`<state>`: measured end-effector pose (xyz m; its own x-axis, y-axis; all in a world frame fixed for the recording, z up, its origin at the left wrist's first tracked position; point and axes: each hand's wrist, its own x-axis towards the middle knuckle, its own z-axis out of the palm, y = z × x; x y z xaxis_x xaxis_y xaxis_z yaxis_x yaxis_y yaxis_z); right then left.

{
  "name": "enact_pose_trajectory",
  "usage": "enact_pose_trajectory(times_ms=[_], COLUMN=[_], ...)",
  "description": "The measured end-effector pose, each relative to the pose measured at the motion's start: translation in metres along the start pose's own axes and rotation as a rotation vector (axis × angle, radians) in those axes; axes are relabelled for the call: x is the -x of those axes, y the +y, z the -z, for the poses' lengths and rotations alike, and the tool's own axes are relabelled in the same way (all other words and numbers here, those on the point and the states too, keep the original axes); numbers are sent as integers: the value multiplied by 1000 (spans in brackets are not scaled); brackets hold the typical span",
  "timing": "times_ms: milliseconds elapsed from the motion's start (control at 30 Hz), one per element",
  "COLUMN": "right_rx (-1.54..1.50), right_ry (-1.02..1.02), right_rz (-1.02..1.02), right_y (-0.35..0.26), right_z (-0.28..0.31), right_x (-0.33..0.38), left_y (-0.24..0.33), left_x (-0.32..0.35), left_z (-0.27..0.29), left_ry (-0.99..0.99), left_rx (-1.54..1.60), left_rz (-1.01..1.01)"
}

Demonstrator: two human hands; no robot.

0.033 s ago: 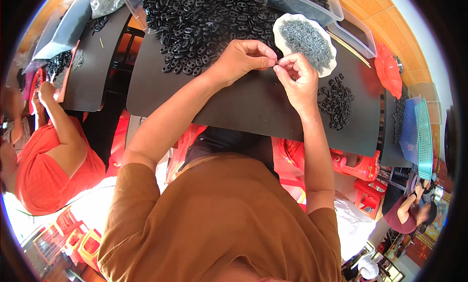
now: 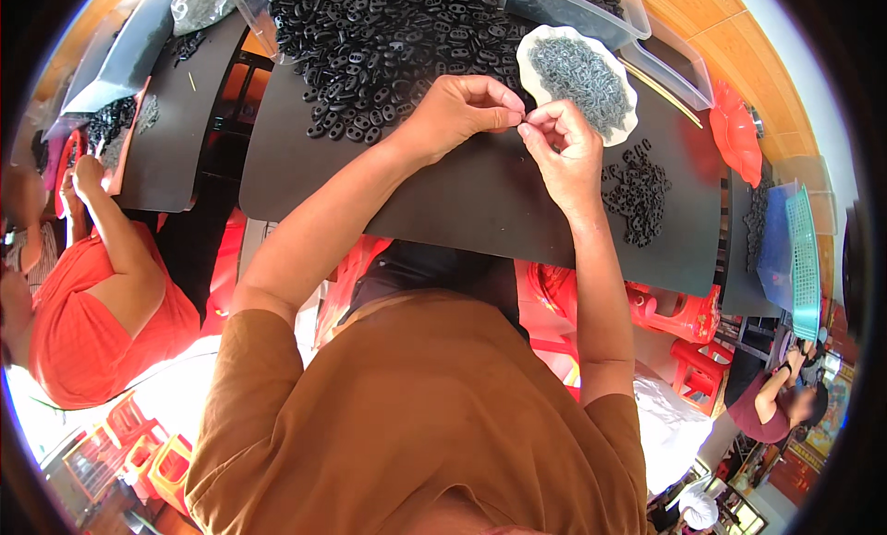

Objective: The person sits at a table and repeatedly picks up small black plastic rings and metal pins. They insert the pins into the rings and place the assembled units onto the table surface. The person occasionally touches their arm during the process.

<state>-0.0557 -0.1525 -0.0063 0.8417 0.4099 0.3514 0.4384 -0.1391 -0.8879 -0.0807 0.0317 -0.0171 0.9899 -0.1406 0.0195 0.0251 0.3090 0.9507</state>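
Over the dark table (image 2: 462,202), my left hand (image 2: 467,115) and my right hand (image 2: 564,147) meet fingertip to fingertip. Both are closed in a pinch; whatever sits between them is too small and covered to name. Beyond my left hand spreads a big heap of black oval pieces with holes (image 2: 397,54). Right behind my right hand is a white scalloped dish (image 2: 631,105) full of small grey translucent pieces (image 2: 582,78). To the right of my right wrist lies a smaller pile of black pieces (image 2: 637,198).
Clear plastic bins (image 2: 573,13) stand at the far edge. A red scalloped dish (image 2: 736,133) and a green basket (image 2: 806,262) are on the right. Red stools (image 2: 698,369) stand below the table. At left, a person in red (image 2: 111,304) works at another table (image 2: 176,119).
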Motion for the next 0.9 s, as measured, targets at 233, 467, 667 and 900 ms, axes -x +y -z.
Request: enact_pose_trajectory(times_ms=[233, 467, 667, 900], right_rx=[26, 20, 79, 13], right_ry=[30, 29, 39, 44], right_rz=[60, 72, 118, 66], right_y=[-1, -1, -5, -4], right_z=[0, 0, 0, 1], right_x=[-1, 1, 0, 1], left_y=[-2, 0, -1, 3], left_x=[0, 0, 0, 0], left_z=[-1, -1, 3, 2], left_ry=[13, -10, -40, -22], left_rx=[46, 52, 121, 97], left_rz=[11, 34, 84, 72])
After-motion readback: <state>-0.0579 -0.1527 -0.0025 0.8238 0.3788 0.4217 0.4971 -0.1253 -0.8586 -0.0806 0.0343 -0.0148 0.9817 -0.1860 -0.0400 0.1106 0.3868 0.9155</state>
